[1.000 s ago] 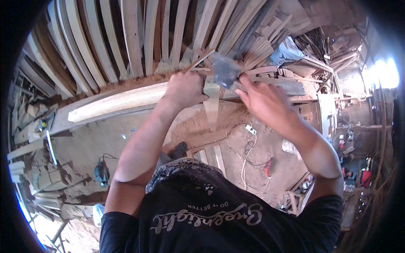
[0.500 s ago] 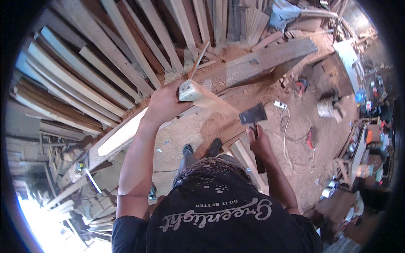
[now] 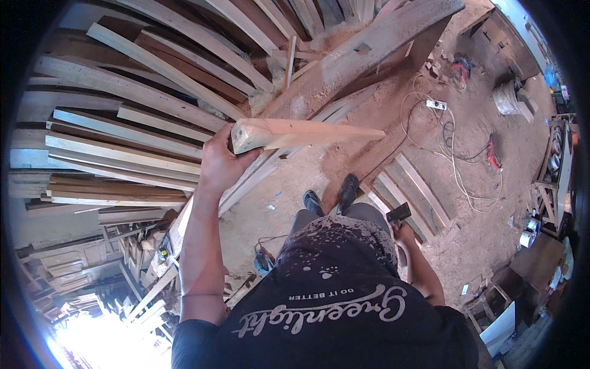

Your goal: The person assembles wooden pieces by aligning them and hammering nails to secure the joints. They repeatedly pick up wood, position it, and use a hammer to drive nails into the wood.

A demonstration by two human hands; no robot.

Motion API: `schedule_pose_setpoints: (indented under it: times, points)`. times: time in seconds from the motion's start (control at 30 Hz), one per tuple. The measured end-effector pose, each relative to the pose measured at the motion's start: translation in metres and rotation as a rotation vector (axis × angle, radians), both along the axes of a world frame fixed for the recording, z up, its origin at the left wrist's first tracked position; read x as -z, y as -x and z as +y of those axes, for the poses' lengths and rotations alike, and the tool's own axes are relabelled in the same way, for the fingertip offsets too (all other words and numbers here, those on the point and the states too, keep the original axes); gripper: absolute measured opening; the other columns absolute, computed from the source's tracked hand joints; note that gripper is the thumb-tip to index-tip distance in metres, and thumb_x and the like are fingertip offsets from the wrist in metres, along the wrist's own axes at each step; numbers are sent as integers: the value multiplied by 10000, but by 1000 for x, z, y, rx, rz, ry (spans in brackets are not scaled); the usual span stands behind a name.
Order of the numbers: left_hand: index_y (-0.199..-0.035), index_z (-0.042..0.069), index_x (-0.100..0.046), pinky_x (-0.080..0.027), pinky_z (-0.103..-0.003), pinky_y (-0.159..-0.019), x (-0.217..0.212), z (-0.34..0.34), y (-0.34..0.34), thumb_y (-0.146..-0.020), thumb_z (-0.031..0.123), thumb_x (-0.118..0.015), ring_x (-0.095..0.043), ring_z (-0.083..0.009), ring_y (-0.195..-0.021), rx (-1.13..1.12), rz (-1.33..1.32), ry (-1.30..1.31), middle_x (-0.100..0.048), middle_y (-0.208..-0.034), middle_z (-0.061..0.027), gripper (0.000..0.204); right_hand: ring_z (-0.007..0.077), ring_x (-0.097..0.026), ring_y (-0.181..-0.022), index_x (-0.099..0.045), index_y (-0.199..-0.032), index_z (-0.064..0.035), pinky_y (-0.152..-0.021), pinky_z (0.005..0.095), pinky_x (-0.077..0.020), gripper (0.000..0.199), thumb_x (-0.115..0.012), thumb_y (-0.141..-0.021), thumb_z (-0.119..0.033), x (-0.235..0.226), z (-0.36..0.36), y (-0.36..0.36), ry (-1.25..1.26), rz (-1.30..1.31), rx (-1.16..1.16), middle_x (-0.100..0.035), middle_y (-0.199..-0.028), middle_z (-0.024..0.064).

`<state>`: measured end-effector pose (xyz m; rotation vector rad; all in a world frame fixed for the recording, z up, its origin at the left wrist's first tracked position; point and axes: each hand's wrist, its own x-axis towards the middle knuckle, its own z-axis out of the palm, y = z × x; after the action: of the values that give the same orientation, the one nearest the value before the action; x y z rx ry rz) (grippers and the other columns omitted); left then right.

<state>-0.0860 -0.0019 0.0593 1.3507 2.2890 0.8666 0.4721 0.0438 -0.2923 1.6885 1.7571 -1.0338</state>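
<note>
Lowered, the dark-headed tool [image 3: 399,213] our right hand [image 3: 404,235] grips is well apart from the timber [image 3: 307,132] our left hand [image 3: 221,162] clasps — work seemingly paused.

Left arm [image 3: 201,258] extends forward, left hand [image 3: 218,161] clasping the wooden post's [image 3: 307,132] upper end; right hand [image 3: 404,234], fingers curled, well apart from it

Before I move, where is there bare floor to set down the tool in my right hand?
Bare floor shows between the nearer red tool and the pale container; another patch lies between your left shoe and the long beam, with small scraps. It is crowded beyond your right hand, by wooden bars, and around the power strip, by cables.
</note>
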Motion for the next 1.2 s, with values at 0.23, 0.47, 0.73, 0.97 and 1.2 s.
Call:
schedule_pose_setpoints:
  times: [0.23,0.47,0.73,0.97,1.2]
  points:
    - [-1249,-7,-664,-566,-361,-949,-7,4,-1,-790,125,-886,-731,-206,-1043,-7,-18,80,-761,-1122,-137,527,224,-685,-600,-634,-1137,35,-596,387,-560,454,-669,-1014,-401,-52,56,69,-45,387,211,-682,-731,135]
    - [-1206,-5,-694,-579,-356,-905,8,0,9,-758,155,-903,-745,-204,-963,-43,-124,82,-771,-1034,-135,520,350,-717,-1068,-595,-1355,26,-937,418,-546,638,-693,-980,-481,-124,189,192,-262,884,69,-718,-1131,257]
    - [-1230,4,-701,-556,-355,-940,-24,9,-5,-764,167,-882,-740,-189,-989,-59,-97,199,-782,-1061,-125,526,496,-656,-1160,-480,-1438,-66,-1039,556,-497,656,-650,-981,-505,-160,291,340,-511,633,-193,-680,-1249,314]
    - [-1258,15,-685,-563,-365,-942,-21,9,-3,-756,172,-892,-737,-212,-1014,-82,-152,219,-769,-1093,-131,565,436,-661,-1201,-452,-1481,-114,-1044,529,-503,664,-613,-997,-539,-124,331,372,-368,638,-230,-676,-1280,287]
    - [-1297,27,-631,-556,-357,-949,-9,-5,-10,-753,171,-904,-726,-204,-1052,-132,2,204,-747,-1122,-126,625,346,-530,-1391,-601,-1417,-73,-1162,467,-408,621,-756,-944,-444,-251,196,380,-225,1213,-491,-572,-1466,220]
